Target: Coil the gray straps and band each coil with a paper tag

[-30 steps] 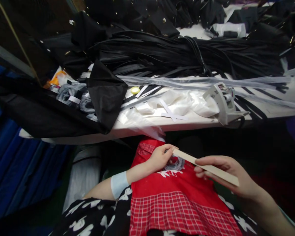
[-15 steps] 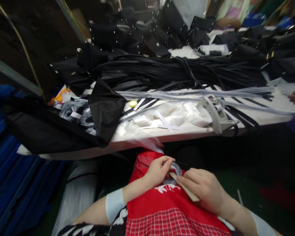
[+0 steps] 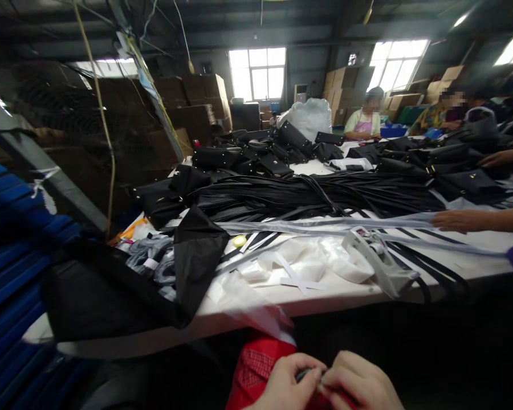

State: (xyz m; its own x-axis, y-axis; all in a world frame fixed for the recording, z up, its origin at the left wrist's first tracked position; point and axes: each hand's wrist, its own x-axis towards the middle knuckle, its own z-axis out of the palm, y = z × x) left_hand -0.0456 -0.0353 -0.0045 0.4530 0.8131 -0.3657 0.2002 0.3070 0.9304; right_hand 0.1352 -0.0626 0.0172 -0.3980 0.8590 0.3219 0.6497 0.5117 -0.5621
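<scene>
At the bottom edge, over a red apron [image 3: 256, 367], my two hands meet with fingertips close together. My left hand [image 3: 288, 381] is closed round a small grey coil [image 3: 301, 374], plastic-looking, of which only a dark bit shows between the fingers. My right hand [image 3: 361, 381] pinches against the coil from the other side. The pale strip in its grip is now almost wholly hidden by the fingers. Similar grey coils [image 3: 165, 267], one with a white band round it, lie on the left of the table beside a black fabric piece [image 3: 199, 259].
On the white table [image 3: 303, 304] lie crumpled clear plastic, white paper strips [image 3: 299, 279], a yellow tape roll [image 3: 240, 241] and a white tape dispenser [image 3: 378, 265]. Long black straps [image 3: 260, 193] and black bags [image 3: 290, 142] cover the back. A co-worker's hand [image 3: 461, 221] reaches in from the right.
The view has tilted up, so my hands sit lower in the picture. They have come closer together, and the pale strip has gone from sight. A co-worker's arm now extends farther over the table.
</scene>
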